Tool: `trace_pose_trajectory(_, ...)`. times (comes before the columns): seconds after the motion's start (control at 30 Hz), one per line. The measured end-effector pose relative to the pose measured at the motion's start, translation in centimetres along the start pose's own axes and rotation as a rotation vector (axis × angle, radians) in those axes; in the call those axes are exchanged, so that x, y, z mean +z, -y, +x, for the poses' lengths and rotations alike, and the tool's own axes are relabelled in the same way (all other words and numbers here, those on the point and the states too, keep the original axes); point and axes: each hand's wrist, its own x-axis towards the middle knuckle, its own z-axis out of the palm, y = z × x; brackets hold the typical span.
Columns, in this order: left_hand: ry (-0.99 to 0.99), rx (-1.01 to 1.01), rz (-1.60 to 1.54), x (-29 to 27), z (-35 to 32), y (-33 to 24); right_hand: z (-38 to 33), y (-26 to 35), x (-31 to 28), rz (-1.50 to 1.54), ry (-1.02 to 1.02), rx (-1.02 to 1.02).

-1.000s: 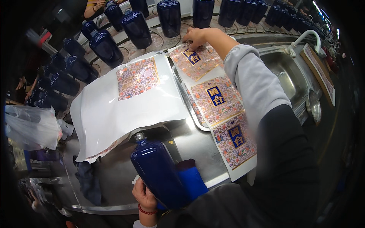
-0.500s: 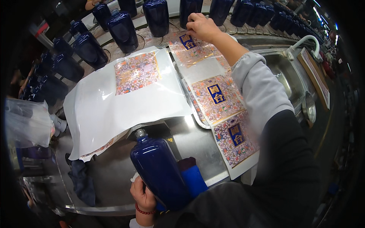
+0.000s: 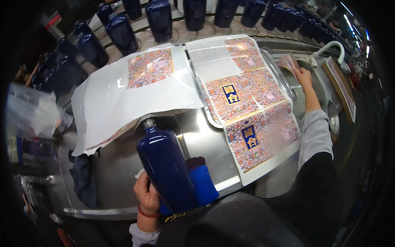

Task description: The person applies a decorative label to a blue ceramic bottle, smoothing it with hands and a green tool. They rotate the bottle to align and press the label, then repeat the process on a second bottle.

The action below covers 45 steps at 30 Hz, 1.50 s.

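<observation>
On the steel worktop just before the person, the left hand [image 3: 147, 196] is closed around the lower body of a dark blue bottle [image 3: 165, 166], which lies tilted with its neck pointing far and a little left, its base resting beside a blue cloth pad [image 3: 202, 183]. That grip and the bottle's place match the two earlier views. What has changed is the right arm: half a second ago the right hand [image 3: 303, 76] was stretched to the far end of the label strip, fingers on the farthest printed sheet; now it has swung to the right, over the sink [image 3: 297, 88], and pinches one small patterned label [image 3: 288, 61] by its edge, lifted clear of the tray. The spot at the far end of the label tray [image 3: 276, 70] where that label lay now shows a pale bare backing sheet [image 3: 214, 59], while two patterned labels with blue and gold centres [image 3: 232, 94] still lie nearer on the strip. To the left a large white sheet [image 3: 123, 103] with a patterned panel covers the bench, and a row of blue bottles [image 3: 160, 18] stands along the far edge. One label is therefore off the sheet and in hand, and the bottle stays unlabelled in the left grip.
</observation>
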Motion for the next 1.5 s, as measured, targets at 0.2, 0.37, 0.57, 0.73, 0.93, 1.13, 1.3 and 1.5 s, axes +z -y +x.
trace_pose_trajectory(0.2, -0.080, 0.082, 0.104, -0.5, -0.5, -1.5, -4.6, -10.9, 5.3, -0.423, 0.404, 0.089)
trace_pose_trajectory(0.37, 0.039, 0.312, 0.271, -1.8, -1.6, -5.5, -6.3, -9.4, 4.7, -0.541, 0.554, 0.097)
trace_pose_trajectory(0.57, 0.074, 0.382, 0.438, -0.8, -1.2, -7.4, -4.6, -5.3, 0.6, -0.566, 0.490, 0.119)
trace_pose_trajectory(0.73, 0.095, 0.265, 0.310, -2.1, -1.2, -9.3, -0.9, -3.0, -4.1, -0.548, 0.293, -0.222)
trace_pose_trajectory(0.93, 0.112, 0.160, 0.093, -2.7, -0.5, -11.2, -0.3, 2.6, -9.6, -0.307, 0.111, -0.452)
trace_pose_trajectory(1.13, 0.122, 0.276, 0.263, -2.5, -0.9, -10.3, -4.9, 14.2, -17.1, -0.188, 0.096, -0.629)
trace_pose_trajectory(1.3, 0.136, 0.237, 0.401, -1.3, -2.5, -8.5, -11.0, 23.7, -22.6, -0.021, 0.096, -0.816)
trace_pose_trajectory(1.5, 0.032, 0.301, 0.623, -0.2, -3.3, -7.0, -16.2, 29.4, -26.2, 0.111, 0.242, -0.873)
